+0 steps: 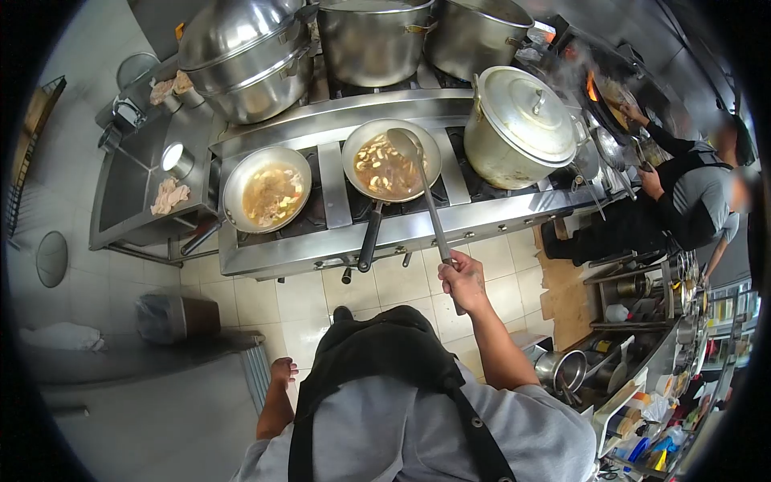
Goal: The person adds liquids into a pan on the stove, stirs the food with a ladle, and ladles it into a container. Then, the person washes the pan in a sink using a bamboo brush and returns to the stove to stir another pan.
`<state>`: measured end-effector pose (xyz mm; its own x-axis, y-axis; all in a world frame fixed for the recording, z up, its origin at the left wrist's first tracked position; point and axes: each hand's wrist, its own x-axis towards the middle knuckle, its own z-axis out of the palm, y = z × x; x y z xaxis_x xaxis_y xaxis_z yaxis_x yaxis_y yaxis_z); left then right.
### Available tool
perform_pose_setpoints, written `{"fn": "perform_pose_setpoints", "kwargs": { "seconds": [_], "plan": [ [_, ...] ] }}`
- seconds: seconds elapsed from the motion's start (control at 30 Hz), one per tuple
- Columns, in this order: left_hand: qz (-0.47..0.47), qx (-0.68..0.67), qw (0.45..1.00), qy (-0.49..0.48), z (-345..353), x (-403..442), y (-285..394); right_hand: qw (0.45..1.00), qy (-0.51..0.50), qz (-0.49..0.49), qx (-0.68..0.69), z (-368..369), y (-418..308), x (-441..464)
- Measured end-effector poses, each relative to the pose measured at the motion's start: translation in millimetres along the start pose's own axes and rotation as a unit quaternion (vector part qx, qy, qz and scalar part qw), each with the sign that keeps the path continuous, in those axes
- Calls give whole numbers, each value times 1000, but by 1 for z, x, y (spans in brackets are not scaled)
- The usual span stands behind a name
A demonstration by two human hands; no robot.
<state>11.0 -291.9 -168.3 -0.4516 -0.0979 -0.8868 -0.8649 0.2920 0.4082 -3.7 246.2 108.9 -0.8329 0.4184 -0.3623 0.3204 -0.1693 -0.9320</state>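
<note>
- Head view, right hand (461,281): extended forward over the floor at the stove's near edge, elbow slightly bent; fingers closed around the handle of a long ladle (434,217).
- Ladle slants far and left; its bowl sits over the far right part of the right-hand pan (432,167), which contains food in brown liquid.
- Left hand (283,371): hangs low at near left, well apart from the stove (333,181); fingers appear bent, degree of closure cannot be told.
- Left-hand pan (234,193): on the stove, similar contents.
- Markings: shelf goods (642,426) at near right too small to read.
</note>
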Motion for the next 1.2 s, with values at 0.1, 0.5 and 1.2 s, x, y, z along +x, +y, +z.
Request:
{"fn": "perform_pose_setpoints", "kwargs": {
  "seconds": [0.1, 0.5, 1.2],
  "plan": [
    [4, -4, 1000, 16, 2, -5, 0, 999, 1, -13, -38, -2, -2, 4],
    [15, -13, 999, 26, 3, -11, -4, 998, 37, -41, -36, -2, -7, 17],
    [7, 14, 999, 40, 10, -4, 0, 999, 14, -26, -19, -9, -9, 12]
  ]
}}
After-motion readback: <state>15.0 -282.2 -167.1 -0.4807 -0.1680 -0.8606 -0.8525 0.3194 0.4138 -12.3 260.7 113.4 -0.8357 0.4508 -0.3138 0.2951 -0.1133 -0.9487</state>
